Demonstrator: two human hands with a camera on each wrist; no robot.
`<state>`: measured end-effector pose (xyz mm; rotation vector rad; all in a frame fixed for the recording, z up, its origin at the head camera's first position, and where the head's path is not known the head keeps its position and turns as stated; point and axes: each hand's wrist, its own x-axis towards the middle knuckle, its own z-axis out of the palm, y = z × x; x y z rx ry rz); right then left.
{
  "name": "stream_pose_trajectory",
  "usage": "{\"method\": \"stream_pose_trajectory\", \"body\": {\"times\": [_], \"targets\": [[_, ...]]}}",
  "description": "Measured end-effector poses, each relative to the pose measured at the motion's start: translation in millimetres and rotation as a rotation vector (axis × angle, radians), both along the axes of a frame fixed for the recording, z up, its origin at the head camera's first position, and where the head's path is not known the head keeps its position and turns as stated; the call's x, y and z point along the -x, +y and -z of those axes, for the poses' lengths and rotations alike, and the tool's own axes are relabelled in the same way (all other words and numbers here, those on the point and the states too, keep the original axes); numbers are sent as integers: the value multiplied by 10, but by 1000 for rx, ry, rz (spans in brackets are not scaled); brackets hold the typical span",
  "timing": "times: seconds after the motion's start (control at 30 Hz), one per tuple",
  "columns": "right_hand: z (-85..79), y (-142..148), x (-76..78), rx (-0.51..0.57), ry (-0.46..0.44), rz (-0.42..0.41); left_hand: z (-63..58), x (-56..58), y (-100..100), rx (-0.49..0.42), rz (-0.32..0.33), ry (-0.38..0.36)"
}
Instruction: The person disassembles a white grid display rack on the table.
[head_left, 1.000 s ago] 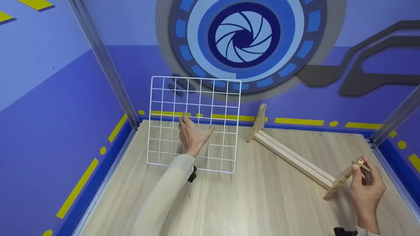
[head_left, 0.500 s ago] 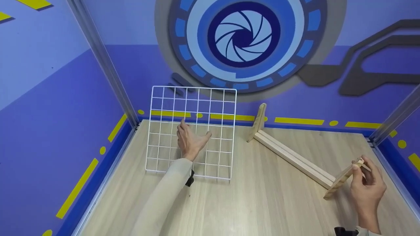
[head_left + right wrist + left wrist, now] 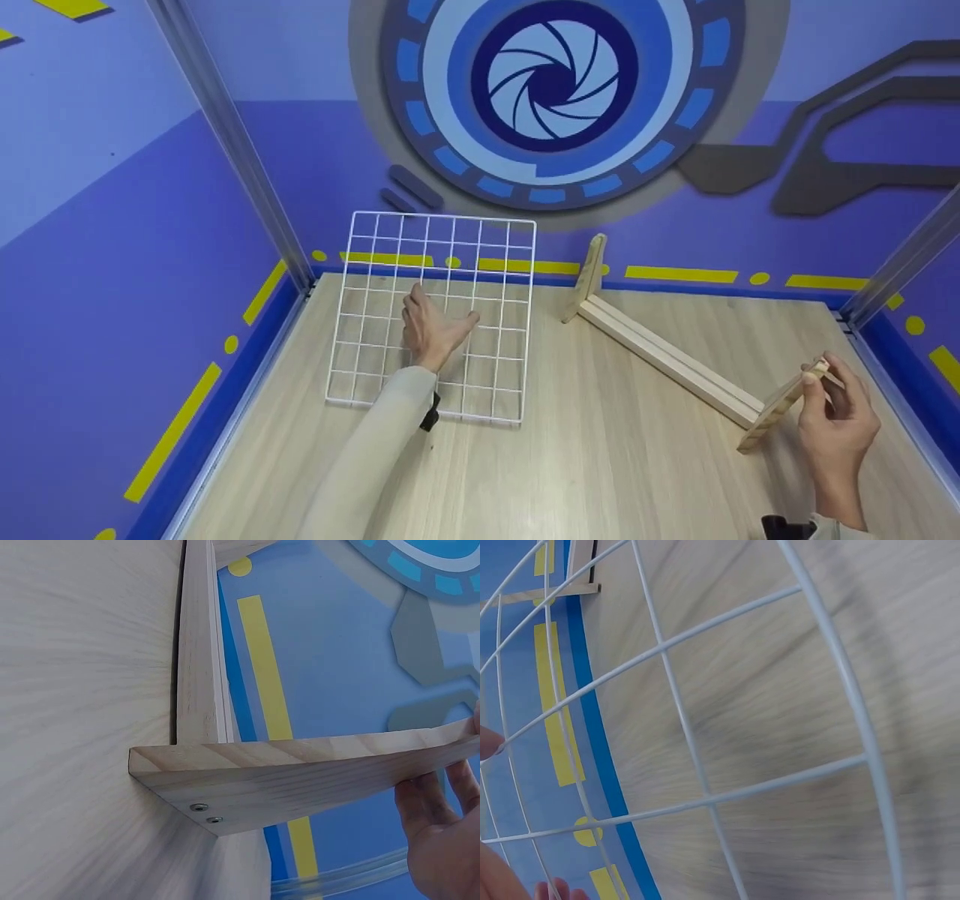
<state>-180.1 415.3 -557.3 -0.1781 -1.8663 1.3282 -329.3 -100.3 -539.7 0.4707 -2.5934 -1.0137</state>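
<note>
A white square wire grid panel (image 3: 528,322) stands tilted back over the left part of the table. My left hand (image 3: 431,330) grips it near its middle, thumb and fingers spread across the wires. Close up in the left wrist view, the thumb (image 3: 490,744) lies at a wire of the grid (image 3: 664,647), and other fingertips show behind another wire. On the right is a wooden stand (image 3: 667,360), a grooved crossbar between two slanted end pieces. My right hand (image 3: 840,427) pinches the top of its near end piece (image 3: 300,780), where two screw heads show low down.
The wooden tabletop (image 3: 570,480) ends at a blue back wall (image 3: 675,247) with yellow dashes. Metal posts (image 3: 240,157) rise at the back corners, and side walls close in left and right. The stand's far end piece (image 3: 589,277) is near the back wall.
The grid panel has come down and toward me in my left hand, its top leaning farther back. My right hand and the wooden stand have kept their place.
</note>
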Motion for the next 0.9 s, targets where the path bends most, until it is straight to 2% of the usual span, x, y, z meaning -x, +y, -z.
{"method": "stream_pose_trajectory", "body": {"times": [0.3,0.47,0.67,0.9], "targets": [[-20,4,-15,-13,-21,14,112,23,-11,-3,13,-49],[-22,7,-7,-13,-25,13,143,39,-24,3,23,-42],[-19,16,3,-9,-14,-2,207,57,-49,-6,30,-82],[-35,-8,-20,-17,-49,21,274,65,-84,23,25,-121]]}}
